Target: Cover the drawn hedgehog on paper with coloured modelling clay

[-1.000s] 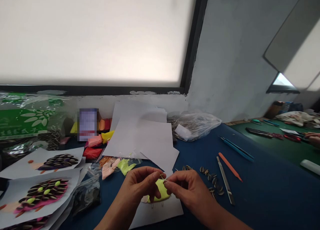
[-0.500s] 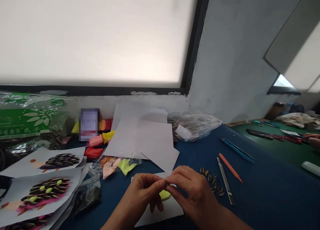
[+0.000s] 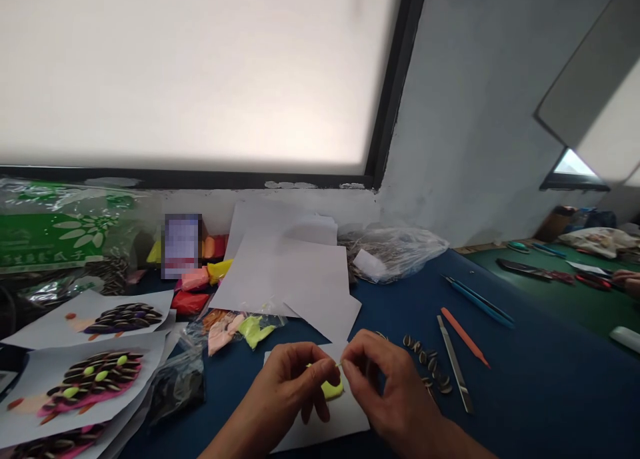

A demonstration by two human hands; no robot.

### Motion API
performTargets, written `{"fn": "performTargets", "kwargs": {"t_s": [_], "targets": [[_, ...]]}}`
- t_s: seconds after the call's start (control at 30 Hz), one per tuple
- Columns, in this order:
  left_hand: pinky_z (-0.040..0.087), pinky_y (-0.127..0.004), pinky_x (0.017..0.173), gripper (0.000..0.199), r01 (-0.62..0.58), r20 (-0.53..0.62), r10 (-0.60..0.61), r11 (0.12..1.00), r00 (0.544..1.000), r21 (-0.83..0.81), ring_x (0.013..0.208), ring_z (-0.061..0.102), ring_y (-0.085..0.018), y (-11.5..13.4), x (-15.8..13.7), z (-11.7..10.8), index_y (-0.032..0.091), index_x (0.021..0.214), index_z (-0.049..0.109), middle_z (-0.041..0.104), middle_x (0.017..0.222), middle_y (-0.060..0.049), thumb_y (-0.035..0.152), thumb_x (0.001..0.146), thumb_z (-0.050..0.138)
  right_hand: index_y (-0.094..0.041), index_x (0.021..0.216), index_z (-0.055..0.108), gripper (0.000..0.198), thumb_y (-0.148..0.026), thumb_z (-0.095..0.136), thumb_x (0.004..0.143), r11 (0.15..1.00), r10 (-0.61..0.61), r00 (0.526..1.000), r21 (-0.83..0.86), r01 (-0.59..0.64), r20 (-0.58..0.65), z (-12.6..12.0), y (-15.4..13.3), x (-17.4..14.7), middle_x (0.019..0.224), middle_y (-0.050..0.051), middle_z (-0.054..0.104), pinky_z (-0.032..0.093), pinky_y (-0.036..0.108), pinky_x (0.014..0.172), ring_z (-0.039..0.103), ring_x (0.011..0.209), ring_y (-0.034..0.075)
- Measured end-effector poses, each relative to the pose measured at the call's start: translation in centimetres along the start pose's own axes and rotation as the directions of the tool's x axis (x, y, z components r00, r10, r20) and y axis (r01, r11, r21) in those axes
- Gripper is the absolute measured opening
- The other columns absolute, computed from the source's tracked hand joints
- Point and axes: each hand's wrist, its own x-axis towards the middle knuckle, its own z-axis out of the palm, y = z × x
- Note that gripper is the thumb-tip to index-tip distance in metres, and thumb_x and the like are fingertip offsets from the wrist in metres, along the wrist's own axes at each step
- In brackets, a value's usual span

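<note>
My left hand (image 3: 301, 379) is closed in a pinch over a white sheet of paper (image 3: 320, 432). Facing it, my right hand (image 3: 383, 372) pinches with thumb and forefinger. A tiny pale thread-like bit shows at the narrow gap between the fingertips; what it is I cannot make out. Beneath the fingers, a flat yellow-green clay piece (image 3: 333, 387) lies on the sheet, partly hidden by my left hand. Several striped sunflower seeds (image 3: 433, 364) lie just right of my right hand.
Right of the seeds are a metal scalpel-like handle (image 3: 455, 366), an orange tool (image 3: 466, 338) and blue tweezers (image 3: 480, 302). Finished hedgehog pictures (image 3: 95, 376) are stacked at left. Behind are clay packets (image 3: 255, 331), white sheets (image 3: 290, 272) and a seed bag (image 3: 113, 236). Another person's hand (image 3: 627, 279) shows far right.
My fingertips, touching before, have drawn slightly apart, with my right hand shifting right. More of the yellow-green clay shows. The whole view has shifted a little.
</note>
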Motion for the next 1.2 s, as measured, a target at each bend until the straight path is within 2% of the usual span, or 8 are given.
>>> {"fn": "performTargets", "kwargs": {"t_s": [0.1, 0.23, 0.43, 0.53, 0.73, 0.83, 1.03, 1.2], "targets": [[0.033, -0.019, 0.043, 0.051, -0.014, -0.059, 0.014, 1.000, 0.998, 0.014, 0.046, 0.054, -0.010, 0.0, 0.2, -0.7, 0.015, 0.069, 0.064, 0.059, 0.054, 0.001, 0.065, 0.065, 0.071, -0.018, 0.080, 0.057, 0.023, -0.035, 0.051, 0.093, 0.930, 0.260, 0.962, 0.246, -0.271, 0.078, -0.4, -0.4, 0.4, 0.071, 0.000, 0.056, 0.041, 0.023, 0.055, 0.050, 0.062, 0.012], [0.034, -0.020, 0.041, 0.050, -0.057, -0.102, 0.052, 0.997, 0.993, -0.042, 0.047, 0.056, -0.010, -0.4, 0.7, -2.0, 0.015, 0.070, 0.066, 0.068, 0.074, -0.004, 0.064, 0.064, 0.073, -0.018, 0.098, 0.057, 0.022, -0.037, 0.055, 0.086, 0.783, 0.381, 0.905, 0.453, -0.426, 0.192, -0.6, -0.3, 0.8, 0.085, 0.004, 0.064, 0.041, 0.022, 0.051, 0.054, 0.066, 0.014], [0.039, -0.020, 0.048, 0.040, -0.053, -0.196, 0.031, 0.993, 0.980, -0.107, 0.054, 0.059, -0.010, -0.6, 0.6, -3.5, 0.015, 0.078, 0.069, 0.070, 0.084, -0.005, 0.054, 0.071, 0.074, -0.017, 0.072, 0.059, 0.015, -0.020, 0.045, 0.078, 0.801, 0.348, 0.901, 0.417, -0.430, 0.260, -0.6, 0.3, 0.7, 0.066, 0.000, 0.057, 0.035, 0.022, 0.052, 0.046, 0.058, 0.011], [0.040, -0.020, 0.050, 0.041, -0.045, -0.236, 0.018, 0.993, 0.972, -0.112, 0.054, 0.059, -0.011, -0.9, 0.7, -4.2, 0.015, 0.079, 0.068, 0.071, 0.082, -0.005, 0.054, 0.069, 0.076, -0.017, 0.072, 0.055, 0.013, -0.019, 0.044, 0.078, 0.794, 0.367, 0.878, 0.388, -0.468, 0.309, -0.7, 0.3, 0.7, 0.066, -0.001, 0.057, 0.034, 0.022, 0.052, 0.043, 0.055, 0.010], [0.040, -0.021, 0.048, 0.047, -0.077, -0.284, 0.011, 0.972, 0.959, -0.224, 0.053, 0.059, -0.011, -1.4, 1.0, -4.9, 0.016, 0.089, 0.067, 0.072, 0.080, -0.004, 0.047, 0.059, 0.083, -0.016, 0.085, 0.059, 0.014, -0.027, 0.052, 0.086, 0.776, 0.392, 0.824, 0.333, -0.535, 0.409, -0.8, 0.2, 1.0, 0.073, 0.000, 0.060, 0.034, 0.021, 0.052, 0.046, 0.058, 0.009], [0.040, -0.021, 0.049, 0.046, -0.093, -0.304, 0.003, 0.954, 0.953, -0.283, 0.053, 0.059, -0.011, -1.3, 1.0, -4.9, 0.015, 0.092, 0.068, 0.070, 0.076, -0.003, 0.040, 0.055, 0.083, -0.015, 0.086, 0.063, 0.017, -0.030, 0.058, 0.082, 0.758, 0.409, 0.805, 0.332, -0.562, 0.430, -0.7, 0.3, 1.1, 0.075, 0.001, 0.062, 0.032, 0.020, 0.049, 0.048, 0.059, 0.009], [0.041, -0.022, 0.049, 0.024, -0.102, -0.315, -0.001, 0.945, 0.949, -0.310, 0.054, 0.059, -0.012, -1.4, 1.1, -5.1, 0.014, 0.074, 0.068, 0.064, 0.068, -0.001, 0.031, 0.059, 0.074, -0.015, 0.084, 0.069, 0.021, -0.035, 0.063, 0.081, 0.776, 0.393, 0.826, 0.335, -0.534, 0.405, -0.9, 0.7, 1.0, 0.075, 0.000, 0.060, 0.034, 0.021, 0.051, 0.048, 0.061, 0.010], [0.041, -0.022, 0.049, 0.023, -0.099, -0.323, -0.013, 0.939, 0.946, -0.328, 0.054, 0.060, -0.013, -1.5, 1.3, -5.1, 0.014, 0.076, 0.066, 0.064, 0.068, -0.001, 0.030, 0.060, 0.072, -0.015, 0.076, 0.063, 0.029, -0.044, 0.067, 0.081, 0.767, 0.409, 0.813, 0.327, -0.552, 0.413, -0.9, 0.8, 1.0, 0.068, -0.003, 0.054, 0.034, 0.020, 0.051, 0.042, 0.055, 0.008]]}}
